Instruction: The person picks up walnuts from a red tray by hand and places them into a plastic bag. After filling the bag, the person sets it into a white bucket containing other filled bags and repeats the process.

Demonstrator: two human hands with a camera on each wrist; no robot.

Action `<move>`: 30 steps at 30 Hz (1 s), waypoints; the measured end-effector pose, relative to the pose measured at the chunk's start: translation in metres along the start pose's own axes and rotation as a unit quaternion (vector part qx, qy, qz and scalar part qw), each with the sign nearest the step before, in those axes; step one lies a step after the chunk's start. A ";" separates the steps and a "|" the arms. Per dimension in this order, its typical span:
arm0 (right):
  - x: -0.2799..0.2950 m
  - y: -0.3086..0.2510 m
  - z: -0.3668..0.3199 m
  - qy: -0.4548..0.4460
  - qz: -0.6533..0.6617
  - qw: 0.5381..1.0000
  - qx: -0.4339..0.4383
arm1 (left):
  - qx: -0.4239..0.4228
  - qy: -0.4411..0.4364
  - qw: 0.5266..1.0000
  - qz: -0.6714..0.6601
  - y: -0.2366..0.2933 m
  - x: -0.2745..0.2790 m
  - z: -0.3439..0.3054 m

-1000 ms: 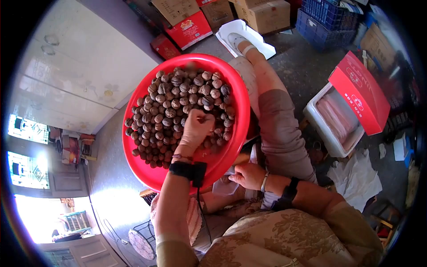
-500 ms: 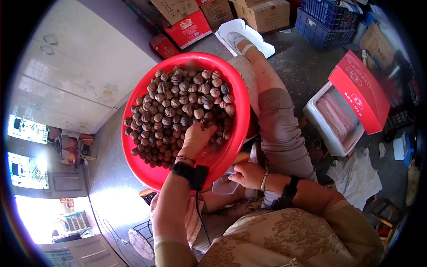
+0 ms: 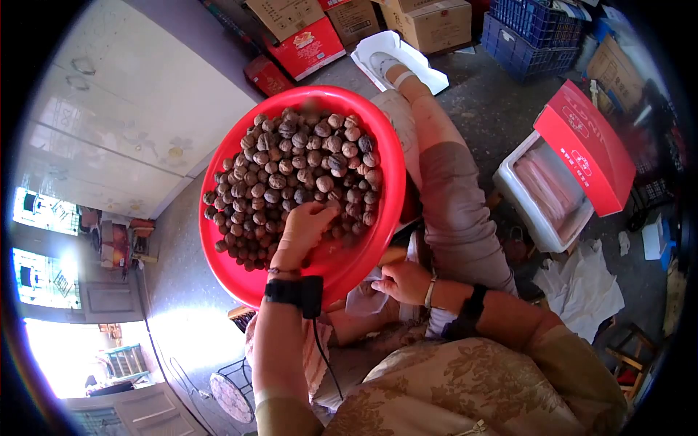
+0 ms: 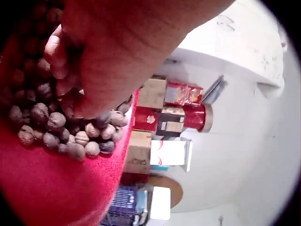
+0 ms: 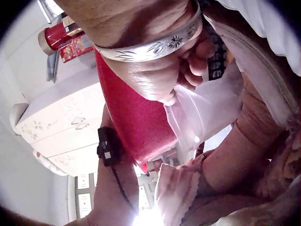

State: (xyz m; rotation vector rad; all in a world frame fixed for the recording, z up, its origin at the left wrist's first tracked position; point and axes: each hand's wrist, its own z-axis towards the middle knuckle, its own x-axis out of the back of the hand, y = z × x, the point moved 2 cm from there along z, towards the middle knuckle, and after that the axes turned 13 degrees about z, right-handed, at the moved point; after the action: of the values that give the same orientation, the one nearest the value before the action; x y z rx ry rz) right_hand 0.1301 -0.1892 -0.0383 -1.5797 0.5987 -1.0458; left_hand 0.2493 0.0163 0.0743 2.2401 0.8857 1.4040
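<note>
Many brown walnuts point(image 3: 273, 182) point(image 4: 56, 120) fill much of a red basin point(image 3: 398, 167) point(image 4: 51, 174). My left hand point(image 3: 302, 229) point(image 4: 113, 56) is low over them near the basin's middle, its fingers curled down among the nuts; whether a nut is inside them is hidden. Below the basin's rim, my right hand point(image 3: 407, 283) point(image 5: 150, 77) pinches the top of a thin, translucent plastic bag point(image 3: 361, 299) point(image 5: 188, 117), which hangs beneath its curled fingers.
At the right stands a white foam box point(image 3: 520, 200) with a red lid point(image 3: 585, 145) leaning on it. Cartons point(image 3: 436, 25) and blue crates point(image 3: 527, 47) are behind. A white cabinet point(image 3: 109, 109) is at the left.
My left hand has drawn back toward me and slightly left across the walnuts, uncovering some of them. My right hand keeps its hold on the bag and has barely moved.
</note>
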 end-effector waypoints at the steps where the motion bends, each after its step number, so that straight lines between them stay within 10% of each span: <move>1: -0.001 0.002 0.000 0.000 -0.001 1.000 -0.011 | 0.001 0.001 1.000 0.000 0.005 0.006 -0.012; 14: -0.003 0.006 0.004 0.018 0.017 1.000 0.008 | -0.020 0.005 0.949 -0.316 0.002 -0.022 -0.165; 30: 0.003 0.001 0.004 0.000 -0.006 1.000 0.006 | -0.044 0.047 0.997 -0.035 -0.061 -0.076 -0.179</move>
State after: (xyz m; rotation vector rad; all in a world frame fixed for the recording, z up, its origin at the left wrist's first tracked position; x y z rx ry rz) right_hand 0.1353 -0.1902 -0.0387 -1.5745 0.5829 -1.0558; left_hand 0.0456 0.0047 0.0671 2.0735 0.9064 1.4956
